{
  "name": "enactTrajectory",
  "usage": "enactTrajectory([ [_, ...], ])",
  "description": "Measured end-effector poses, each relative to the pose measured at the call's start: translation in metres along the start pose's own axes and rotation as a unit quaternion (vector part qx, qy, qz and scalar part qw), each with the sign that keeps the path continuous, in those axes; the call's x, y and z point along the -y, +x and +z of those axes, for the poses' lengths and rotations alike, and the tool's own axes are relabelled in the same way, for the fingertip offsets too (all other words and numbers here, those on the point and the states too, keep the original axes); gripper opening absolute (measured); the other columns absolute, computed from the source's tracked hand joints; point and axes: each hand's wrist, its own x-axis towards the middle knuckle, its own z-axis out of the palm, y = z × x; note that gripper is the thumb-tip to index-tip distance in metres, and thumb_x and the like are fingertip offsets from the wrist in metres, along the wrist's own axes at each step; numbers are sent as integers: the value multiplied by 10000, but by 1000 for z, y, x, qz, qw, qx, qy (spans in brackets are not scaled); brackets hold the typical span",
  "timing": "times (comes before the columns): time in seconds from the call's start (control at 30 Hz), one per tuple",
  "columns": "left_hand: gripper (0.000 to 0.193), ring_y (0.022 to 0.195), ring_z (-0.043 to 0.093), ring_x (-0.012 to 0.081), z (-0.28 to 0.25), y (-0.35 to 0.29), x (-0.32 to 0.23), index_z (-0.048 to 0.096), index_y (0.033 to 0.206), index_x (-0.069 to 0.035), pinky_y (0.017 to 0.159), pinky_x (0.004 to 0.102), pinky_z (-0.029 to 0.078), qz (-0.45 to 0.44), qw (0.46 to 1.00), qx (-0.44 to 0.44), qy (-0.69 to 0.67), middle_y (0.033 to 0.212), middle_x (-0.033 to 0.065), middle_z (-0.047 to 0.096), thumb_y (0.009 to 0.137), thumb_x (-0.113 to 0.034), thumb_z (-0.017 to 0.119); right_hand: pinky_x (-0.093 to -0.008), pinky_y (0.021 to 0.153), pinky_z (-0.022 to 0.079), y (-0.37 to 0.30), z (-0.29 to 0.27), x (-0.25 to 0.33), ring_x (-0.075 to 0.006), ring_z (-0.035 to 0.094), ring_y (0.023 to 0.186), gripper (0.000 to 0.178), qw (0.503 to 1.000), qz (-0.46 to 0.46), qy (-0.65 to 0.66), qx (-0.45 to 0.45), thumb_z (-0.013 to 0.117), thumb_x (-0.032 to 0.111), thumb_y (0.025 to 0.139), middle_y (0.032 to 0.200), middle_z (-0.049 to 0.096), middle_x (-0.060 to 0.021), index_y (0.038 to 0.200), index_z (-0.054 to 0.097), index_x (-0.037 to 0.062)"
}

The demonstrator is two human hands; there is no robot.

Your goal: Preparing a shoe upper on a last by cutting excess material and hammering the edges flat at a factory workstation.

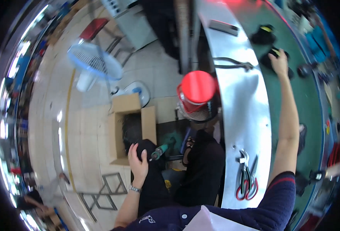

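My right hand point(279, 63) reaches far forward over the green conveyor belt point(306, 104), fingers closed on a black lumpy item point(269, 61) with a yellow mark; its kind is unclear. A similar black item point(263, 35) with a yellow mark lies just beyond it. My left hand point(138, 161), a watch on its wrist, is low by my dark-clothed knee with thumb and fingers apart. Beside it stands an open cardboard box point(148, 119) with dark contents. A green electric screwdriver point(160, 151) hangs or lies just right of that hand; which, I cannot tell.
Pliers point(245, 165) and red-handled scissors point(253, 186) lie on the metal ledge point(245, 111), with a dark strap-like tool point(233, 63) and a phone-like slab point(224, 27) farther along. A red-lidded bucket point(198, 87) stands beside the ledge. A fan point(94, 61) and metal frame point(108, 192) are leftward.
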Motion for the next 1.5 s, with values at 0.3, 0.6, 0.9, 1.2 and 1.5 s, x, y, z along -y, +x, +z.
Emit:
enactTrajectory([
  [0.3,421,1238,471,371,-2,-3,-1,529,1252,-12,1043,415,367,3,1000,-16,-1,1333,222,491,935,-285,577,-438,892,464,-30,27,-41,-367,617,1001,451,996,55,-68,-37,527,455,923,1032,661,-203,1083,671,58],
  [0.6,331,1269,464,307,-61,3,-22,543,1242,11,1072,394,337,73,985,-104,-116,1352,192,501,958,-157,554,-247,603,470,-77,-153,17,-106,648,636,315,967,103,218,-81,602,306,935,803,671,-59,1060,678,27],
  [0.9,818,1344,397,274,-75,-18,-171,333,1453,-27,1073,364,352,298,859,304,-284,1474,167,381,771,-147,770,-166,436,320,-219,-307,202,-14,437,462,261,910,-19,408,64,540,265,991,635,511,51,1006,635,23],
  [1.2,1143,1408,285,203,-73,-84,-112,15,1528,-37,1141,335,246,258,745,457,-412,1566,125,211,689,4,790,-186,443,316,-332,-269,288,-12,440,485,203,848,-134,466,212,565,208,975,611,505,44,982,661,29],
  [1.5,1162,1408,282,198,-71,-114,-61,28,1529,-44,1140,328,246,160,789,424,-415,1566,130,206,670,1,809,-202,536,453,-370,-243,295,-58,560,589,243,780,-7,516,354,570,189,971,791,633,-26,1136,650,28],
])
